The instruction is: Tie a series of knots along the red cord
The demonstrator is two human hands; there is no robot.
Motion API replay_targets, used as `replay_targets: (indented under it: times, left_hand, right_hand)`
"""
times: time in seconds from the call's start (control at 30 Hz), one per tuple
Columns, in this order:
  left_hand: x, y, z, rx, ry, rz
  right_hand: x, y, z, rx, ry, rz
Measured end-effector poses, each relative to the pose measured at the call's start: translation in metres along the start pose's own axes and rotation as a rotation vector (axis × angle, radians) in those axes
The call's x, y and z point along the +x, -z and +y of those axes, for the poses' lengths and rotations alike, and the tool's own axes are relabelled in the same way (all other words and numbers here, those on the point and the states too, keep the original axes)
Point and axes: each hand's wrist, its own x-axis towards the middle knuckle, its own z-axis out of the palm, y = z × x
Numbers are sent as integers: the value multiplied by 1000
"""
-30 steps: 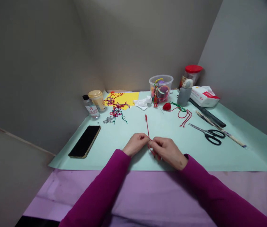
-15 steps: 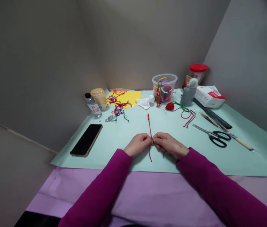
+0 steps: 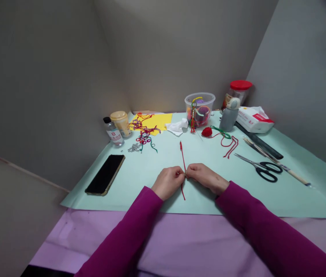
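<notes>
A thin red cord [image 3: 183, 158] runs down the middle of the pale green sheet, with a thicker knotted part at its far end. My left hand [image 3: 169, 181] pinches it from the left, thumb and fingertips closed. From the right, my right hand [image 3: 205, 176] pinches the same spot, its fingertips touching those of the left. One loose end of the cord trails below toward the front of the sheet. Exactly what lies between the fingertips is hidden.
Left are a phone [image 3: 105, 175], a clear bottle [image 3: 113, 132], a lidded cup [image 3: 120, 124] and metal rings [image 3: 134, 147]. Behind stands a yarn tub [image 3: 200, 109]. Scissors [image 3: 256, 166], a red yarn ball [image 3: 207, 132], a grey bottle [image 3: 229, 115] and a tissue pack [image 3: 255, 120] lie right.
Both hands stay pinched together on the cord. A second red end seen under the right hand no longer shows. The whole view has shifted slightly.
</notes>
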Motion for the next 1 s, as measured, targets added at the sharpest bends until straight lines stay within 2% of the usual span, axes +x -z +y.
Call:
replay_targets:
  times: [0.13,0.23,0.33,0.47,0.57,0.6,0.73,0.77,0.83,0.93,1.0]
  left_hand:
    - [-2,8,5,3,-13,56]
    - [-5,6,9,-47,-106,-44]
    - [-8,-2,14,0,-217,-142]
    - [-10,-5,18,-48,-277,-242]
    - [-9,0,18,-174,-206,-304]
    - [-8,2,17,-196,-158,-256]
    - [-2,0,8,-169,48,141]
    - [0,-3,6,-185,84,178]
    - [4,-8,2,-270,125,131]
    - [10,-14,1,-404,170,-42]
    - [12,-15,3,-396,174,-126]
  right_hand:
    - [0,2,0,71,-65,-8]
    - [-2,4,0,113,-61,-17]
    - [-4,6,-2,136,-62,-41]
    - [-7,9,-3,131,-64,-72]
    - [-6,8,-2,149,-68,-80]
    - [-6,8,-1,160,-59,-85]
    - [-4,7,2,201,-16,-103]
    - [-5,7,2,204,-13,-101]
    - [-6,6,0,195,-13,-92]
    - [-8,6,-2,191,9,-103]
    - [-9,6,-1,198,38,-106]
